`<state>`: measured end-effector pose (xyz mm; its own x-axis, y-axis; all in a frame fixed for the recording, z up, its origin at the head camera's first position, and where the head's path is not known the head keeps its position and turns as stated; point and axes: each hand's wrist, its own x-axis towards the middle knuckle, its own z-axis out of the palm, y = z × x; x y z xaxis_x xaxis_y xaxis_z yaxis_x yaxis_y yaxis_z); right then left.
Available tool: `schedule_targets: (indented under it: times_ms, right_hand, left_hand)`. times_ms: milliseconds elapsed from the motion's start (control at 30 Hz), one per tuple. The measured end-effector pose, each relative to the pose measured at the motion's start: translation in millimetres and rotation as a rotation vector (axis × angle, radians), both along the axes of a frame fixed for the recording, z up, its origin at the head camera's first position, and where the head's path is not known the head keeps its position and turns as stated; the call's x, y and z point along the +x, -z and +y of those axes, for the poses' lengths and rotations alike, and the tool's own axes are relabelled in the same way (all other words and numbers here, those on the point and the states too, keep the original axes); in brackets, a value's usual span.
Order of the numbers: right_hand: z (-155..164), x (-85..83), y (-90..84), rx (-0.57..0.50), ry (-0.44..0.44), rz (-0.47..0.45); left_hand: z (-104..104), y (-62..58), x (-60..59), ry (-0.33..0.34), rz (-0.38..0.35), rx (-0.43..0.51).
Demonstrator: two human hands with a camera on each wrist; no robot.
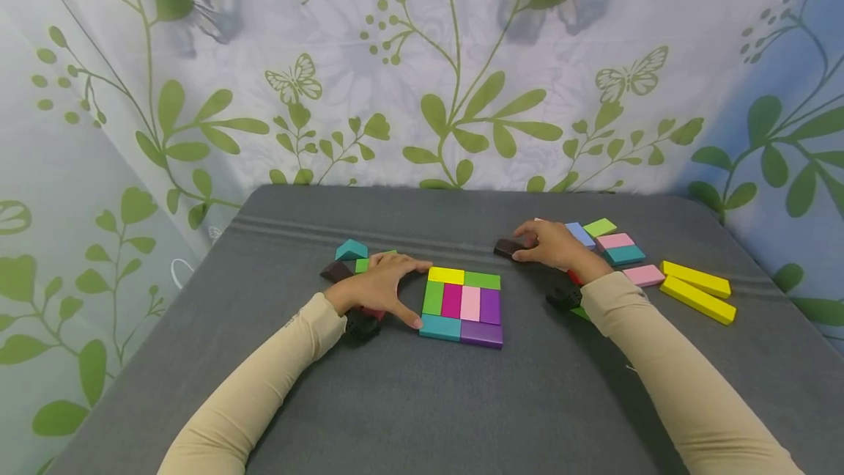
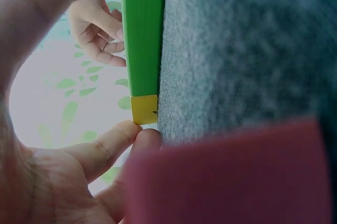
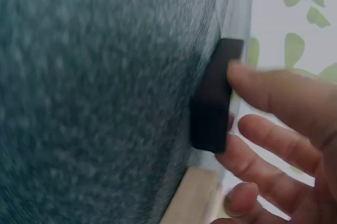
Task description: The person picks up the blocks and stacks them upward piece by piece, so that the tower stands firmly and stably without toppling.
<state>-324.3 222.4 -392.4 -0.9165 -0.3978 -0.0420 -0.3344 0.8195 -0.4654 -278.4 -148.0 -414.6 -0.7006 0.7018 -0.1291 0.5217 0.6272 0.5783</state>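
A square of coloured blocks lies flat on the grey cloth-covered table. My left hand rests against its left edge with fingers spread. Its fingertips touch the yellow block at the end of the green block. My right hand is farther back on the right and grips a dark brown block. In the right wrist view its fingers lie over that dark block, which sits on the cloth.
Behind my left hand lie a teal house-shaped block, another dark block and a green one; a red block sits under the wrist. At right lie several flat blocks and two long yellow ones. A leaf-print curtain surrounds the table.
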Motion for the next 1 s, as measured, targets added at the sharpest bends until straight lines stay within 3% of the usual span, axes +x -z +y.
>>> schedule_targets:
  times_ms: [267, 400, 700, 900, 1000]
  right_hand:
    - [-2.2, 3.4, -4.4, -0.019, -0.15, -0.202]
    - [-0.4, 4.8, -3.7, -0.064, -0.178, -0.248]
    - [-0.5, 12.2, 0.9, -0.175, -0.076, -0.151]
    - [-11.1, 23.2, -0.4, -0.18, -0.075, -0.038]
    - [-20.8, 31.2, 0.9, -0.181, -0.093, -0.024]
  left_hand:
    - [-0.3, -0.7, 0.0, 0.003, -0.005, -0.001]
    - [-0.3, -0.3, 0.0, 0.001, -0.005, -0.002]
    - [-0.5, 1.1, -0.7, 0.003, -0.007, -0.011]
    - [-0.8, 0.7, -1.2, 0.003, -0.006, -0.012]
    - [-1.4, 0.1, -1.4, 0.005, -0.004, -0.013]
